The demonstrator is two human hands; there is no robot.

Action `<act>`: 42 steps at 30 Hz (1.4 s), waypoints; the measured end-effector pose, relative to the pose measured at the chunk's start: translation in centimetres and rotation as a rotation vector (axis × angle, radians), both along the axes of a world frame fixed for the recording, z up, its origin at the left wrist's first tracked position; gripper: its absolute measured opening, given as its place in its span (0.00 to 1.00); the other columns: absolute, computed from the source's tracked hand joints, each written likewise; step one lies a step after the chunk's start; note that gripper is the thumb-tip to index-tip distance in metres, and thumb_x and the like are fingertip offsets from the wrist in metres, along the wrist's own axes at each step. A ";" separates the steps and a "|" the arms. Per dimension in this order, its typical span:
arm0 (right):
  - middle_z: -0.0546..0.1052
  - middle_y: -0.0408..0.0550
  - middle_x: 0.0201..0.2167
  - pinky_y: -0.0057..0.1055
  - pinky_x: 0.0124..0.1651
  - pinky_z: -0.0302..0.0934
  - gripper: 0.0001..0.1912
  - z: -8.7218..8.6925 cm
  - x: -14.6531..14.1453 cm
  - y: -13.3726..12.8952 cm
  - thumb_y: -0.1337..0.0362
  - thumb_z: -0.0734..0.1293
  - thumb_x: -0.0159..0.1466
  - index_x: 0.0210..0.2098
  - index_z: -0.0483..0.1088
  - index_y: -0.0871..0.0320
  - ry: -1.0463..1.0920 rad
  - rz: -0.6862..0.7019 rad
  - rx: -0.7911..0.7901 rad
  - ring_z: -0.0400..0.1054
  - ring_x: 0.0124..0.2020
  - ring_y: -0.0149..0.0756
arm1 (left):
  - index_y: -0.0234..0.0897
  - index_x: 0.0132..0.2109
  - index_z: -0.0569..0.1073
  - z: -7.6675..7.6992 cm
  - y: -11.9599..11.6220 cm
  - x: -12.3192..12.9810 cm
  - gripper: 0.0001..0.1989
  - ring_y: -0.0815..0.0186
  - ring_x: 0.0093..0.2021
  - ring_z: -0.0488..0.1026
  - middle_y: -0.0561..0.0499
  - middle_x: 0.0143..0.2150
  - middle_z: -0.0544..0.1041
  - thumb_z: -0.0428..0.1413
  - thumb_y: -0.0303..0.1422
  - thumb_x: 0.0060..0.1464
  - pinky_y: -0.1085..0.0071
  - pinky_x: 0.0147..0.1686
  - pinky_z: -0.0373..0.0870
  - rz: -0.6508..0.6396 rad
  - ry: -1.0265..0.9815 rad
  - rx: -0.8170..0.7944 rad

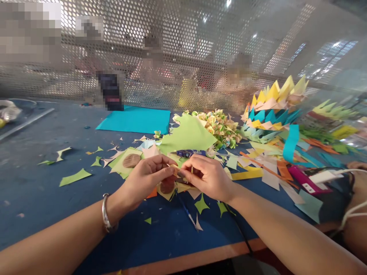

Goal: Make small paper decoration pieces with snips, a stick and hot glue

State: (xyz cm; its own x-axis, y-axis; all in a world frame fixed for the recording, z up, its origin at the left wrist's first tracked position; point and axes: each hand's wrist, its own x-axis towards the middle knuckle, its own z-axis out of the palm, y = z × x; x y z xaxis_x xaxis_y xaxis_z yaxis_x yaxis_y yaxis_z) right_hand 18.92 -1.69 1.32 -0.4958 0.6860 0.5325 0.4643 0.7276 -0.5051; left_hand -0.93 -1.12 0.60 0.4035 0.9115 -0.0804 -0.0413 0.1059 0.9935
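Small pale-orange paper piece [175, 170] sat mid-frame. Left hand [149, 172] held it, grip narrow; right hand [208, 175] curled just beside, hold unclear. Probably called for light pinch, steady fingers, no creasing. Beyond: green sheet [189, 133], curled-paper pile [225, 128], both on blue counter [57, 212].

The tabletop [132, 244] is blue, the sheet [137, 120] turquoise, the cut paper [187, 133] lime.

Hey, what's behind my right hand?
Behind your right hand are a dark blue object, the green sheet and, farther back, small paper curls. What the hand covers can't be seen.
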 end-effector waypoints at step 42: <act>0.71 0.45 0.27 0.25 0.24 0.58 0.06 -0.1 0.2 0.1 0.66 0.63 0.66 0.34 0.70 0.58 -0.053 0.011 0.026 0.63 0.23 0.27 | 0.36 0.42 0.72 -0.2 -0.1 0.1 0.12 0.64 0.37 0.79 0.48 0.35 0.80 0.62 0.36 0.52 0.68 0.41 0.75 0.051 -0.048 -0.015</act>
